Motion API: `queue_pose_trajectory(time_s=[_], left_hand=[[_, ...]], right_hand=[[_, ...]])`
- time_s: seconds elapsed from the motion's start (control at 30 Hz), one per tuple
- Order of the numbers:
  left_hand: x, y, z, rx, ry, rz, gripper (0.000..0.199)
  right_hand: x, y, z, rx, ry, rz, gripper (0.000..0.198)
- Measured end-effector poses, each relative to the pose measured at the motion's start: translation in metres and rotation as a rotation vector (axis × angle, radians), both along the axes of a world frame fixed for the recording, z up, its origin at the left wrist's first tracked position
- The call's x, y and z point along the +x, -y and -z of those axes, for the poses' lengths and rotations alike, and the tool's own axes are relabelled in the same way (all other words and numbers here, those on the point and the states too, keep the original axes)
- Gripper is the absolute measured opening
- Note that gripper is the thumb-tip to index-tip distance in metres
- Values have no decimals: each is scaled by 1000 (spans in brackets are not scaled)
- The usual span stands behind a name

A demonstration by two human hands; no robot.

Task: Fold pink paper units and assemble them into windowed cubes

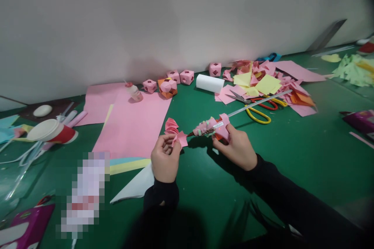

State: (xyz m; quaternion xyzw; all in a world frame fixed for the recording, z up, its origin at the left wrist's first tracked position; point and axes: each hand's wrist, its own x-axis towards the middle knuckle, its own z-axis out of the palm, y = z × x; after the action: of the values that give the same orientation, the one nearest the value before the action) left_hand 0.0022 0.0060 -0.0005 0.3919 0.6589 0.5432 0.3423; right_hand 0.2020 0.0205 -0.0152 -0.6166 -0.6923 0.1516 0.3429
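Between the thumb and fingers of my left hand (166, 159) is a folded pink paper piece (172, 125), with several pleated layers fanned at its top. My right hand (239, 146) grips the handle of a pink hot glue gun (217, 125), its dark nozzle pointing left. The nozzle tip is right beside the paper's edge; whether they touch I cannot tell. A long clear glue stick (260, 103) sticks out of the gun's back, passing above the scissors. My left palm side and the paper's lower part are hidden by the fingers.
Pink paper sheets (134, 124) lie at left with a small bottle (134, 92) on them. Folded pink paper balls (187, 77) and a white roll (210, 83) line the wall. Scissors (258, 114) and paper scraps (269, 84) lie right. A paper cup (54, 131) rests on its side, far left.
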Motion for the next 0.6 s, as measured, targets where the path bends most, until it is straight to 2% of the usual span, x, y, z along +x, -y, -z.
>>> queue_pose_trajectory(time_s=[0.6], left_hand=[[1, 0, 2, -10, -59, 21, 21]], right_hand=[[0, 0, 5, 37, 34, 9, 19]])
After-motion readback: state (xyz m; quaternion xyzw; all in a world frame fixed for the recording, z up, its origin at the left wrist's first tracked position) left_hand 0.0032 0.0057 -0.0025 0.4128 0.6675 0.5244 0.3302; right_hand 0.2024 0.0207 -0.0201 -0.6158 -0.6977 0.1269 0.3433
